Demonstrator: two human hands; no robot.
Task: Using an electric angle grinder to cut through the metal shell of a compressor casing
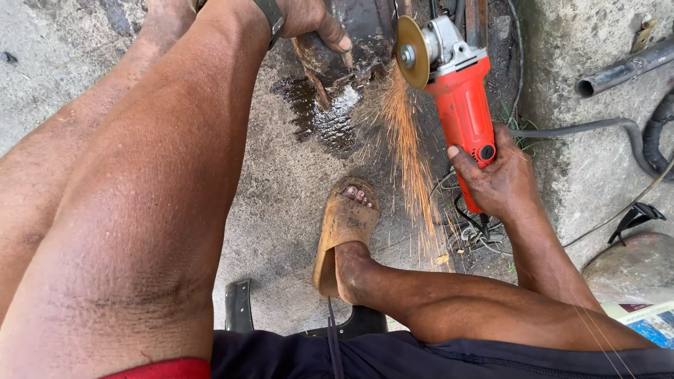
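Fingers [469, 156] of the right hand [500, 177] are wrapped tight around the rear of one red angle grinder [460, 98], the thumb lying along its side just beside a dark switch. Its single yellowish disc [411, 52] sits at the grey metal head, edge turned toward one rusty dark metal part [351, 42] near the top of the view. One stream of orange sparks [407, 140] pours from where disc and metal meet, falling down across the concrete floor [281, 203].

At the top, the left hand [309, 17] is clenched over the edge of that rusty part, thumb [334, 34] pressed on its face; the other fingers are hidden behind it. One dark strap circles the left wrist [270, 17].

Below the metal lies one dark wet patch [319, 116] on the floor. One foot in a tan, dirty sandal [344, 235] rests on the concrete just left of the falling sparks. A second bare leg [119, 196] fills the left side of the view.

Off to the right, one grey pipe [621, 70] lies at the upper edge, one grey hose [597, 130] curves below it, and a tangle of thin cords [470, 228] sits on the ground beneath the grinder's tail.
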